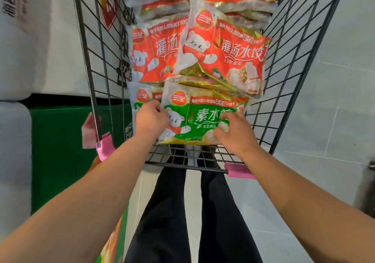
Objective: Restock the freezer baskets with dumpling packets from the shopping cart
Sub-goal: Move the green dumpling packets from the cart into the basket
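A black wire shopping cart point(288, 76) holds several dumpling packets. The nearest one is a green packet point(200, 118) with a white bear printed on it. My left hand point(150, 120) grips its left edge, and my right hand point(235, 132) grips its right side with curled fingers. A second green packet point(142, 96) lies partly under it on the left. Behind them are red dumpling packets point(227, 59), with more stacked toward the cart's far end.
Pink clips point(104, 148) sit on the cart's near corners. White cartons point(30, 39) and a green surface point(60, 151) stand to the left of the cart. Pale floor tiles point(324, 120) lie on the right. My dark-trousered legs are below the cart.
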### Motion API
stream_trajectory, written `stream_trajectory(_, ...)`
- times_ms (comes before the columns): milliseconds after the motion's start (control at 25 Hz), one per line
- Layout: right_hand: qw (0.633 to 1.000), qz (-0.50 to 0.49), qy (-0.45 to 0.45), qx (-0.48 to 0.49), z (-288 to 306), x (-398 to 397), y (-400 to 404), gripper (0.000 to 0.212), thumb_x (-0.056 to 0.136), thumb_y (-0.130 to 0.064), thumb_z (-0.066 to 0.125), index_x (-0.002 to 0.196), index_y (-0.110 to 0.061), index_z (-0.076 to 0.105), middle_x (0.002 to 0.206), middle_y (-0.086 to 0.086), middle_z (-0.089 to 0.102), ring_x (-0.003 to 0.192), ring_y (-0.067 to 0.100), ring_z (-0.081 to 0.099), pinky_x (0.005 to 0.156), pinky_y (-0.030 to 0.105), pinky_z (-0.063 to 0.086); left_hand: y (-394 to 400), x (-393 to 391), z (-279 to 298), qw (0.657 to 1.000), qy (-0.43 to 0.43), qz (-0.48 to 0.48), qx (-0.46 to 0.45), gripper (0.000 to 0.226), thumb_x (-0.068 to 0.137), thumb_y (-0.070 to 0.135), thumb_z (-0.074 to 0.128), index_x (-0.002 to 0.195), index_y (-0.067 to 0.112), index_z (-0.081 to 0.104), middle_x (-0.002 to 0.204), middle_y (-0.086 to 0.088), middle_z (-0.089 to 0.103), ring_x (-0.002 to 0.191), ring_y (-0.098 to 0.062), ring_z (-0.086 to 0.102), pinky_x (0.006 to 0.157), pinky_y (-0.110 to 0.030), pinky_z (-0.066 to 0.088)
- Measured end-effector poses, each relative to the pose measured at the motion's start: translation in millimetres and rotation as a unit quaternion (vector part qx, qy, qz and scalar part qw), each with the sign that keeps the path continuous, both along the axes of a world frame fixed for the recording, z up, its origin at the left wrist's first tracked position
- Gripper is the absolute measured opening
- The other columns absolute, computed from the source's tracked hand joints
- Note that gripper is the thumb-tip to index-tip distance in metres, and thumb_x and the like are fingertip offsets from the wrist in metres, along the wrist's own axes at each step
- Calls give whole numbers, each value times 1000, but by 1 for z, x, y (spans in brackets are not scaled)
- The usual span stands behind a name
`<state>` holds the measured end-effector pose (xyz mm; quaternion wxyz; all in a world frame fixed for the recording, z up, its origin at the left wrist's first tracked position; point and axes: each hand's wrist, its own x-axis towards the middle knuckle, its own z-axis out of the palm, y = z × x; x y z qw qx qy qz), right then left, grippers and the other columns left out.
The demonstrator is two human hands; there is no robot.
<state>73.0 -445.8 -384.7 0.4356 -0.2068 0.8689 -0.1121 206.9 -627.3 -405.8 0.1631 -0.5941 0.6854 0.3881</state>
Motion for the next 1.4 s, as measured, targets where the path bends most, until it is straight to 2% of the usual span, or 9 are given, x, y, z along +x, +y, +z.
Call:
stream_trajectory(200, 981, -191, -40, -2, -11, -2, -7, 49, 91, -18, 57, 137, -11, 42, 130, 6, 50, 118, 24, 50, 89, 29, 39, -13, 24, 5, 989, -11, 147, -28, 14, 96, 22, 57, 89, 10, 59, 81, -6, 56, 77, -27, 61, 63, -36, 46)
stream_trajectory(320, 951, -291, -100, -15, -28, 0, -14, 36, 93, -15, 50, 129, -12, 51, 115, 3, 61, 103, 24, 59, 84, 34, 47, -16, 27, -1, 984, -13, 176, -7, 15, 97, 25, 57, 98, 11, 62, 86, -7, 58, 76, -24, 56, 59, -29, 43)
stream_trajectory(520, 931, -354, -78, -41, -37, 5, -9, 16, 91, -15, 53, 89, -23, 67, 100, 4, 71, 91, 21, 65, 84, 42, 55, -20, 27, -5, 969, 53, 239, 44, 23, 87, 22, 62, 67, 17, 52, 68, -13, 52, 63, -26, 50, 58, -28, 43)
stream_trajectory(600, 915, -382, -104, -75, -22, 5, -6, 13, 90, -17, 59, 84, -22, 69, 98, 4, 73, 92, 22, 69, 83, 45, 57, -18, 28, 5, 959, 86, 262, 63, 19, 81, 25, 61, 65, 19, 53, 74, -21, 62, 67, -36, 62, 66, -40, 56)
stream_trajectory(720, 885, -417, -143, -148, 21, 6, -4, 11, 93, -17, 61, 91, -16, 72, 99, 7, 75, 98, 26, 70, 80, 41, 59, -9, 31, 36, 951, 121, 277, 64, 21, 88, 26, 58, 69, 20, 53, 78, -13, 64, 73, -29, 63, 69, -40, 53)
stream_trajectory(880, 836, -471, -165, -229, 94, -1, -5, 10, 95, -12, 60, 95, -10, 70, 100, 9, 75, 97, 23, 71, 85, 40, 58, -14, 32, 98, 930, 200, 303, 60, 25, 87, 21, 59, 62, 19, 54, 63, -3, 63, 66, -28, 65, 70, -49, 57)
stream_trajectory(960, 818, -485, -176, -253, 128, -3, -3, 11, 95, -10, 59, 99, -5, 68, 101, 13, 74, 96, 26, 71, 87, 45, 57, -14, 40, 131, 919, 241, 304, 78, 22, 83, 19, 60, 61, 17, 54, 53, -1, 62, 64, -29, 69, 68, -54, 60)
stream_trajectory(1120, 807, -477, -203, -283, 184, -4, -1, 26, 94, -10, 59, 116, 4, 62, 107, 19, 72, 93, 28, 72, 83, 49, 58, -4, 59, 197, 881, 318, 339, 90, 22, 83, 15, 61, 62, 15, 56, 79, -24, 69, 81, -36, 73, 71, -62, 57)
stream_trajectory(1400, 858, -346, -224, -308, 260, 30, 1, 8, 92, -7, 59, 92, -9, 67, 73, 0, 74, 58, 10, 69, 45, 21, 50, 48, 136, 254, 830, 351, 433, 12, 15, 73, 18, 66, 58, 18, 64, 83, -23, 71, 87, -38, 72, 77, -59, 57)
